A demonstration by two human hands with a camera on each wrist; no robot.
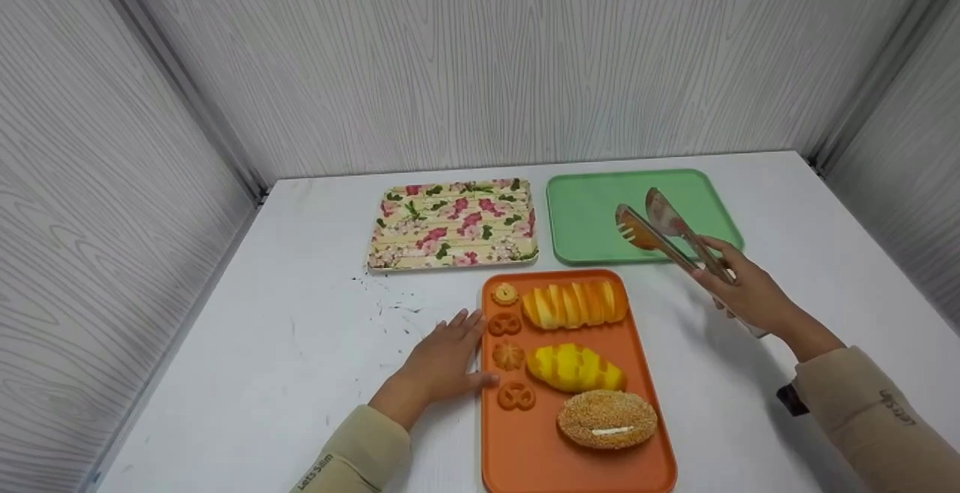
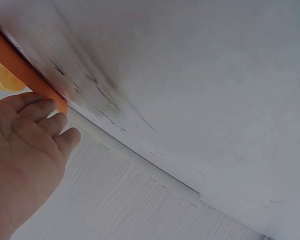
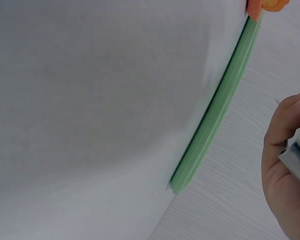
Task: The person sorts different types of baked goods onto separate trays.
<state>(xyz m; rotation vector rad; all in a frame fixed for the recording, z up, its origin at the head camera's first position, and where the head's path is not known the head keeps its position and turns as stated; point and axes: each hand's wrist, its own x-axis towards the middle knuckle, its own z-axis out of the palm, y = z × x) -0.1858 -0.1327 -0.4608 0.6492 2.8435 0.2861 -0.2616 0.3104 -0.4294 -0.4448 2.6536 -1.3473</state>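
Note:
My right hand [image 1: 750, 294] grips a pair of metal tongs [image 1: 686, 249]. Their spread heads hang over the green tray [image 1: 577, 215], one slotted and showing an orange tint. At the left rim of an orange tray [image 1: 525, 463], my left hand [image 1: 442, 362] rests with extended fingers and its thumb over the edge. That tray carries a sliced loaf [image 1: 576, 305], a yellow-striped bread [image 1: 574, 368] and a seed-covered bun [image 1: 607, 419]. Down its left side runs a column of small cookies, among them a pretzel [image 1: 517, 396] and a flower-shaped cookie [image 1: 508, 356].
A floral tray [image 1: 457, 223] lies at the back, left of the green one. Dark scuff marks [image 1: 397, 305] streak the white table [image 1: 285, 328] near it. Wood-grain panels [image 1: 480, 58] enclose the table at the back and sides.

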